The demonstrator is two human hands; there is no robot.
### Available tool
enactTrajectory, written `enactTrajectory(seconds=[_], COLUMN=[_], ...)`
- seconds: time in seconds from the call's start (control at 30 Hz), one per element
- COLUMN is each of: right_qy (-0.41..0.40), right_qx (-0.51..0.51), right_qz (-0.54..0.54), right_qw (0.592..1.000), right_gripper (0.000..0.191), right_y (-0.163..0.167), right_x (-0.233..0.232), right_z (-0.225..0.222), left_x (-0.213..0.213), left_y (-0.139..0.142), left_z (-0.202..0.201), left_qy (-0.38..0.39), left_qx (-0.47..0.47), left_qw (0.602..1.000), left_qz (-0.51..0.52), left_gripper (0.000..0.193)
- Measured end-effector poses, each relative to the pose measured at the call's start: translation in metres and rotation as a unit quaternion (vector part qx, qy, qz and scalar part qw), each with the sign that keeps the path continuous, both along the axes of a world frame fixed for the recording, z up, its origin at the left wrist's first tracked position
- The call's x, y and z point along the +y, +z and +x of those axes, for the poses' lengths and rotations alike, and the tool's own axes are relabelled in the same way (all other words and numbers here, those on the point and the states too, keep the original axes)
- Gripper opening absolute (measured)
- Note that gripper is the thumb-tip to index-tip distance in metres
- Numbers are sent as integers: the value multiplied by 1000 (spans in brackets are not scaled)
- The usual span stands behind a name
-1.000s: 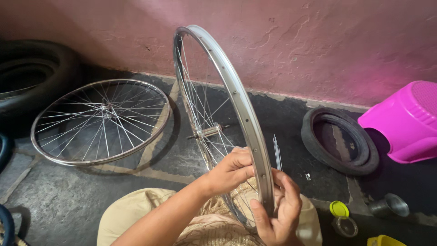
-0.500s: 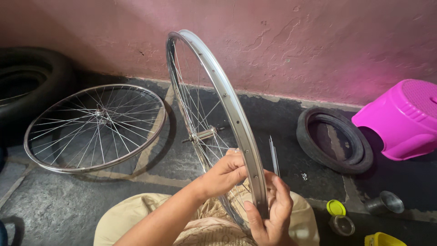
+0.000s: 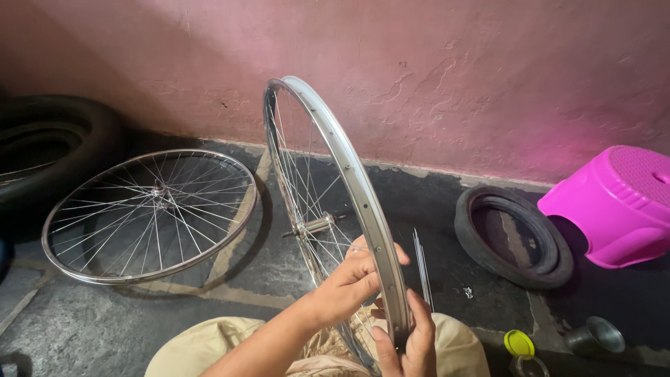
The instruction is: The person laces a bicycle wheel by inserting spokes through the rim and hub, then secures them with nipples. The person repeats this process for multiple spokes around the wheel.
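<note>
An upright silver bicycle wheel with thin spokes and a metal hub stands on my lap. My left hand reaches in from the left. Its fingers curl around the spokes just inside the rim, low on the wheel. My right hand grips the rim from the right at its lowest visible part, thumb on the outer face. What my left fingertips pinch is hidden by the rim.
A second spoked wheel lies flat on the stone floor at left, beside a large black tyre. Loose spokes lie right of the upright wheel. Further right are a small black tyre, a pink plastic stool, a yellow lid and a metal funnel.
Both hands stay on the lower rim. My right hand has slid slightly lower along it, and the view has shifted a little.
</note>
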State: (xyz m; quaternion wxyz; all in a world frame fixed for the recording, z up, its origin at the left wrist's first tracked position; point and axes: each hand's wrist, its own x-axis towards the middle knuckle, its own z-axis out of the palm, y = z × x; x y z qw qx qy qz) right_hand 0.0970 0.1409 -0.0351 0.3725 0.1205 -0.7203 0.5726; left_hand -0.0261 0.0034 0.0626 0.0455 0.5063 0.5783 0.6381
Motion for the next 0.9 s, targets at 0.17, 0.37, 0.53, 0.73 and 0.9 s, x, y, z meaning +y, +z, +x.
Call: enactTrajectory(seconds=[0.17,0.37,0.53,0.73,0.9], right_qy=[6,9,36,29,18], right_qx=[21,8,30,42,15], right_qz=[-12,-38,-39,-26,-77], right_qw=[1000,999,998,998,997], right_gripper=[80,85,87,89,92], right_y=[-22,-39,-49,-68,-82], right_x=[5,11,16,16,14], right_z=[-6,-11,-14,-17,-21], left_x=[-3,3,5,-11,-25], left_y=[-2,-15,-14,8,19], left_z=[5,5,4,2,12], left_qy=[21,-65,-66,-79,74], left_qx=[-61,-202,-223,-110,-101], left_qw=[998,972,970,991,989], left_qz=[9,102,71,-6,-77], left_gripper=[21,12,17,22,20])
